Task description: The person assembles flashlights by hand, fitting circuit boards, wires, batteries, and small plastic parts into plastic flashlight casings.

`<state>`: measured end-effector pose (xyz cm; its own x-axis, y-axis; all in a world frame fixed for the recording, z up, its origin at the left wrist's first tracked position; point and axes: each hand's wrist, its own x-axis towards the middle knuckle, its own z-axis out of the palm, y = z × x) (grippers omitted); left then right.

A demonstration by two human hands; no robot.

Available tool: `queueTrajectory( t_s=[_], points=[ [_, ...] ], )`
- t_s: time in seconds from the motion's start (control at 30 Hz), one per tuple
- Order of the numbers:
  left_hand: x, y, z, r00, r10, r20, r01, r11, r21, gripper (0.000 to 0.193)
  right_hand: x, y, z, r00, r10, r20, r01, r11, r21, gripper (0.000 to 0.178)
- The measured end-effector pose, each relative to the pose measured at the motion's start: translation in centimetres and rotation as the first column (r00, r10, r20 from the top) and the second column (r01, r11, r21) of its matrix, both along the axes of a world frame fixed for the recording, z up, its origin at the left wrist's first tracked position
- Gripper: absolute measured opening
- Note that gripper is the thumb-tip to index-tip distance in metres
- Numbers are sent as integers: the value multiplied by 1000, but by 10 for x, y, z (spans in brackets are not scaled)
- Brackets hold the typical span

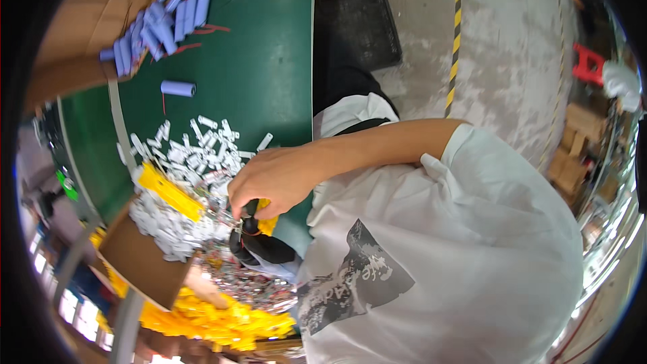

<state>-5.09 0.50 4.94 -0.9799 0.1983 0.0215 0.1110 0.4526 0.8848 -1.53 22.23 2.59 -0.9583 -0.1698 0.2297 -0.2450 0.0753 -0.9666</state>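
Evidently the bare right hand (276,178) curls its fingers close to the dark-gloved left hand (264,246), a small wired piece (237,226) between them, though I cannot tell which grips it. Beside them on the green bench (253,81) lie white strips (192,155), a long yellow piece (170,192) on top, and a purple cylinder (178,88) farther off

A bent right hand (276,176) works at the green table (263,47); white strips (185,155) heap beside it; purple cylinders (159,29) pile by cardboard (84,34).
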Motion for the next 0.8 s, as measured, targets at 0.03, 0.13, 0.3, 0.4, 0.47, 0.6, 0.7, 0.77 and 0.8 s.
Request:
queueTrajectory(
  t_s=[0.03,0.13,0.3,0.4,0.47,0.6,0.7,0.77,0.8],
  points=[
    [-9,3,6,998,-58,-25,57,998,-31,29,0,-1,-2,999,-3,-33,4,1000,31,27],
    [-31,20,19,971,-225,-75,217,970,-107,28,-1,2,-6,999,-39,-8,38,995,-92,22],
    [-39,55,22,887,-455,-78,434,880,-192,28,-10,0,-14,993,-97,-64,82,975,-206,20],
    [-44,66,28,826,-560,-67,531,812,-242,28,-10,-6,-14,987,-134,-85,113,970,-214,20],
    [-40,84,22,793,-604,-77,570,781,-255,28,-9,-7,-20,983,-135,-125,104,968,-227,18],
    [-34,88,29,745,-662,-82,612,726,-314,27,1,-2,-26,976,-170,-134,127,952,-279,15],
    [-30,85,36,726,-681,-97,614,705,-353,27,7,8,-27,985,-133,-110,106,968,-227,15],
    [-26,88,35,719,-686,-110,613,701,-366,27,9,12,-30,990,-126,-68,103,956,-274,17],
    [-25,86,35,718,-687,-116,609,700,-374,27,10,12,-32,990,-119,-73,95,957,-274,17]
  ],
)
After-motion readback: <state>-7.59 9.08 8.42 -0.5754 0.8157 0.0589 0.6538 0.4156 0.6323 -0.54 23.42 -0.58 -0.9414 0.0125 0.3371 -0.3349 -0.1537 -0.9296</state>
